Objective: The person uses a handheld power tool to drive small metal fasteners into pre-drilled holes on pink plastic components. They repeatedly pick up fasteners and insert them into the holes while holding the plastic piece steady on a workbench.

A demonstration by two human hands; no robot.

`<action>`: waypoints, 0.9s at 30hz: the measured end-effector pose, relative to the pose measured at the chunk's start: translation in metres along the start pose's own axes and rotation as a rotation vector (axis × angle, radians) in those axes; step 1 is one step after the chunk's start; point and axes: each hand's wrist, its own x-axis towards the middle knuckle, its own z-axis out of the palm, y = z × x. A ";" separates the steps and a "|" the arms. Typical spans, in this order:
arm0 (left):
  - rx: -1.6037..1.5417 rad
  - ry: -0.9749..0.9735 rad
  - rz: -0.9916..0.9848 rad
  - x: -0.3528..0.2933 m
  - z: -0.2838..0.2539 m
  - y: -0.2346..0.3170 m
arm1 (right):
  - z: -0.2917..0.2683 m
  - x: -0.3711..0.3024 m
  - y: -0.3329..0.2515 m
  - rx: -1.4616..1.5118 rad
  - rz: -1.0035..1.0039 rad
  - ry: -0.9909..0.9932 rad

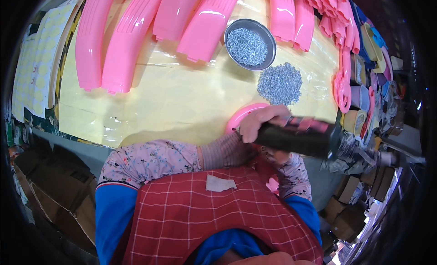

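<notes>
A dark cylindrical electric screwdriver [298, 138] with pinkish marks lies sideways across the front of the picture, blurred by motion. My right hand [264, 121] is curled round its left end. Close by, my left hand [246, 151] reaches in from a striped cuff; it is in shadow and its fingers are mostly hidden. Behind the hands, the rounded edge of a pink plastic part [246, 114] shows on the table; the rest of it is covered. Just beyond the right hand lies a loose heap of small silvery screws [280, 84].
A round metal bowl [227, 44] holds more screws. Long curved pink plastic pieces [132, 46] line the back of the yellow-covered table [159, 99]. Pink parts [342, 85] and bins [355, 121] crowd the right edge. Sheets of round stickers [38, 64] stand at left, above cardboard boxes [50, 183].
</notes>
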 end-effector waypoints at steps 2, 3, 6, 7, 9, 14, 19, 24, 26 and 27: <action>0.055 0.001 0.027 -0.002 -0.001 0.002 | -0.010 0.006 -0.010 0.002 -0.087 0.040; 0.077 0.023 0.020 -0.002 0.002 0.000 | -0.013 0.013 -0.016 -0.024 -0.155 0.056; 0.118 0.090 -0.024 -0.002 0.005 0.003 | -0.030 0.039 -0.027 -0.117 -0.358 0.076; 0.133 0.119 -0.041 0.000 0.004 0.001 | -0.037 0.044 -0.023 -0.195 -0.357 0.069; 0.098 0.123 -0.030 0.000 0.006 0.000 | -0.049 0.053 -0.016 -0.356 -0.366 0.058; 0.055 0.212 -0.047 0.000 0.023 0.000 | -0.052 0.063 0.014 -0.529 -0.380 -0.241; -0.072 0.053 -0.076 0.004 0.016 0.003 | -0.058 0.067 0.029 -0.492 -0.466 -0.156; -0.120 0.069 -0.042 0.004 0.020 0.002 | -0.070 0.079 0.031 -0.404 -0.495 -0.284; -0.086 0.087 -0.054 0.002 0.019 0.002 | -0.058 0.070 0.024 -0.422 -0.491 -0.181; -0.051 0.099 -0.065 0.002 0.019 0.002 | -0.054 0.067 0.019 -0.418 -0.505 -0.171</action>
